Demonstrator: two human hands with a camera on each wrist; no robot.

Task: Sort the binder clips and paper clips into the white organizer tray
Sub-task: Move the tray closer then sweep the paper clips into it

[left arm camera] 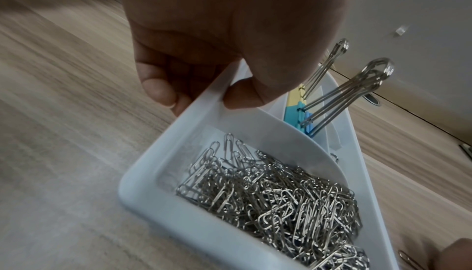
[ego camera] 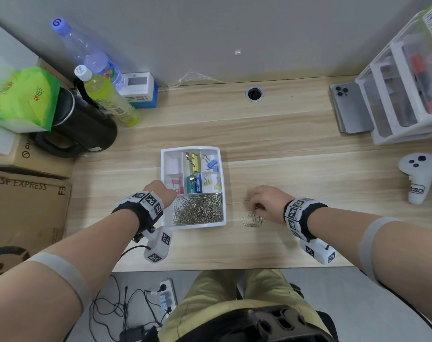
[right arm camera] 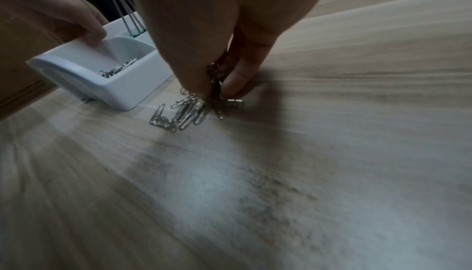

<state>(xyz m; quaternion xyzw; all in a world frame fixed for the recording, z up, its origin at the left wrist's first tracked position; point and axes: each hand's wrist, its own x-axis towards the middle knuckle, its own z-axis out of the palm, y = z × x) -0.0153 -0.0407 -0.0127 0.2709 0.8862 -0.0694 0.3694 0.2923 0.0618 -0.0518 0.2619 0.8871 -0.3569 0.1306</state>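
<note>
The white organizer tray (ego camera: 223,183) sits mid-desk; its front compartment holds a heap of silver paper clips (ego camera: 200,209) (left arm camera: 281,199), and the rear ones hold coloured binder clips (ego camera: 194,184) (left arm camera: 301,117). My left hand (ego camera: 160,192) (left arm camera: 204,96) grips the tray's left rim, thumb inside and fingers outside. Right of the tray lies a small loose pile of paper clips (ego camera: 253,218) (right arm camera: 184,114) on the desk. My right hand (ego camera: 264,201) (right arm camera: 214,90) reaches down onto this pile and pinches a bunch of clips between thumb and fingers.
Bottles (ego camera: 106,95), a black kettle (ego camera: 81,124) and cardboard boxes (ego camera: 27,208) crowd the left side. A phone (ego camera: 350,107), a clear drawer unit (ego camera: 407,90) and a white controller (ego camera: 417,178) stand at the right. A cable hole (ego camera: 254,93) is at the back.
</note>
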